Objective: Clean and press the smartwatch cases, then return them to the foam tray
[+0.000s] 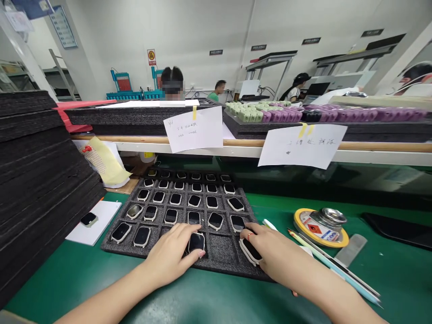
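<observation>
A black foam tray (222,249) with rows of square pockets lies on the bench, most pockets holding a smartwatch case with a dark screen and pale frame. In the front row, my left hand (170,254) has its thumb and forefinger curled around the edges of one smartwatch (196,242). At the tray's front right corner, my right hand (270,252), with a ring on one finger, grips another smartwatch (251,251), which sits tilted. My fingers cover part of each case. Between the two hands, one front pocket holds no watch.
Stacked black foam trays (37,189) rise at the left, beside a single watch (88,219) on white paper (96,222). A metal-topped bottle (332,218) in a yellow ring, pens (340,270) and a dark slab (398,227) lie right. A shelf (243,153) spans behind; people sit beyond.
</observation>
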A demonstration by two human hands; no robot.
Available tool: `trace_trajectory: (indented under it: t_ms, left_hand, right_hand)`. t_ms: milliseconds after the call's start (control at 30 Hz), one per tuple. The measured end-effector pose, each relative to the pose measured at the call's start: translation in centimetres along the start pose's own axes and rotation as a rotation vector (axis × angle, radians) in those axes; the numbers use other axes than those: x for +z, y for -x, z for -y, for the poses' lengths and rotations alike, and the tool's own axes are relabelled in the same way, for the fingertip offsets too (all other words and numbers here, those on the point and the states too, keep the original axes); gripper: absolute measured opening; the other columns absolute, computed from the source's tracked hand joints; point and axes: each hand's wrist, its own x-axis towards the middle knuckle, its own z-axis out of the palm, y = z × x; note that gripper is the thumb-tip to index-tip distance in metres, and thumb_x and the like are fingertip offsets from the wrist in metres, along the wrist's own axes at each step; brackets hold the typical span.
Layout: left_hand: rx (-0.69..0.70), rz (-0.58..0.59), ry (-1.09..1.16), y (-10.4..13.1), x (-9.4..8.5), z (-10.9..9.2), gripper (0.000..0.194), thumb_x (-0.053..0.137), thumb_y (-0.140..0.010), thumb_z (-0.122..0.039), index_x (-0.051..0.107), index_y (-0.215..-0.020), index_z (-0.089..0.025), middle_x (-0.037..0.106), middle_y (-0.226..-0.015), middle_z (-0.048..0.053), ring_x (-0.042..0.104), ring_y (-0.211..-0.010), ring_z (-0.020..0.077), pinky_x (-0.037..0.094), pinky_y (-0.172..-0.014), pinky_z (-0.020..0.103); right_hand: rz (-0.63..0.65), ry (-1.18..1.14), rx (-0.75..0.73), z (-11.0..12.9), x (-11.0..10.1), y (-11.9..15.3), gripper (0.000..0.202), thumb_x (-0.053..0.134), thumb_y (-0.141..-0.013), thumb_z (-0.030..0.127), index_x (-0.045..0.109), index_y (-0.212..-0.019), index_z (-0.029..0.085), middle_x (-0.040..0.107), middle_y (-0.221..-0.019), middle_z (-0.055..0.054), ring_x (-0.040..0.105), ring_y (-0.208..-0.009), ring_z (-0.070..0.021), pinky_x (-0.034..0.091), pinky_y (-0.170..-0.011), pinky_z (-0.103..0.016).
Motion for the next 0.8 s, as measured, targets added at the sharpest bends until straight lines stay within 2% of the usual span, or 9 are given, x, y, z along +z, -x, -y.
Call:
trace_trajectory:
  t_ms: [100, 200, 300, 400, 500, 633, 800]
  left_hand:
    - [0.028, -0.013, -0.017, 0.0, 0.0, 0.1, 0.035, 0.055, -0.096, -0.033, 0.053, -0.129, -0.022, 0.063, -0.127, 0.009, 0.057, -0.120, 0.0254, 0.049, -0.105, 0.047]
    - [0.040, -0.043, -0.036, 0.0, 0.1, 0.2, 0.032, 0.057, -0.095, -0.031, 0.056, -0.125, -0.021, 0.062, -0.126, 0.010, 0.056, -0.120, 0.0265, 0.049, -0.104, 0.048]
    - [0.043, -0.068, -0.051, -0.1, 0.2, 0.3, 0.032, 0.058, -0.094, -0.030, 0.058, -0.124, -0.020, 0.061, -0.125, 0.010, 0.055, -0.119, 0.0275, 0.049, -0.104, 0.050]
    - [0.053, -0.070, -0.058, -0.1, 0.2, 0.3, 0.031, 0.056, -0.095, -0.030, 0.058, -0.125, -0.021, 0.062, -0.122, 0.009, 0.056, -0.116, 0.0263, 0.049, -0.104, 0.049]
    - [0.063, -0.063, -0.061, -0.1, 0.2, 0.3, 0.032, 0.056, -0.095, -0.030, 0.057, -0.127, -0.022, 0.061, -0.124, 0.009, 0.055, -0.117, 0.0262, 0.048, -0.106, 0.049]
    - [0.050, -0.040, -0.058, -0.1, 0.2, 0.3, 0.033, 0.056, -0.096, -0.030, 0.056, -0.128, -0.022, 0.059, -0.126, 0.010, 0.054, -0.119, 0.0268, 0.047, -0.106, 0.049]
    - [0.029, -0.003, -0.064, -0.2, 0.1, 0.1, 0.034, 0.054, -0.096, -0.028, 0.055, -0.130, -0.020, 0.058, -0.129, 0.011, 0.052, -0.122, 0.0267, 0.047, -0.107, 0.049]
  right_hand:
    - [-0.001, 0.013, -0.010, -0.1, -0.5, 0.1, 0.063, 0.048, -0.062, -0.014, 0.069, -0.116, 0.007, 0.063, -0.128, -0.023, 0.065, -0.113, -0.0383, 0.056, -0.090, -0.047]
    - [-0.034, 0.026, -0.023, -0.4, -1.1, 0.4, 0.052, 0.054, -0.064, -0.010, 0.072, -0.110, 0.007, 0.063, -0.128, -0.022, 0.063, -0.114, -0.0389, 0.053, -0.096, -0.050]
    - [-0.182, -0.013, -0.062, -0.2, -1.5, 0.6, 0.039, 0.064, -0.072, 0.004, 0.072, -0.109, 0.009, 0.066, -0.124, -0.019, 0.064, -0.111, -0.0372, 0.052, -0.097, -0.051]
    - [-0.315, -0.102, -0.144, 0.8, -1.3, 0.3, 0.039, 0.071, -0.076, 0.014, 0.069, -0.115, 0.012, 0.067, -0.122, -0.016, 0.064, -0.108, -0.0349, 0.053, -0.094, -0.050]
    - [-0.284, -0.172, -0.196, 2.1, -0.6, -0.5, 0.038, 0.073, -0.076, 0.012, 0.069, -0.114, 0.012, 0.067, -0.121, -0.014, 0.064, -0.108, -0.0333, 0.053, -0.095, -0.047]
    - [-0.179, -0.271, -0.146, 2.7, 0.2, -1.4, 0.035, 0.075, -0.079, 0.013, 0.067, -0.113, 0.012, 0.068, -0.113, -0.013, 0.066, -0.103, -0.0318, 0.056, -0.091, -0.046]
    - [-0.193, -0.341, -0.158, 1.9, 1.0, -1.7, 0.056, 0.077, -0.080, 0.014, 0.060, -0.133, 0.016, 0.066, -0.123, -0.013, 0.063, -0.114, -0.0323, 0.052, -0.100, -0.048]
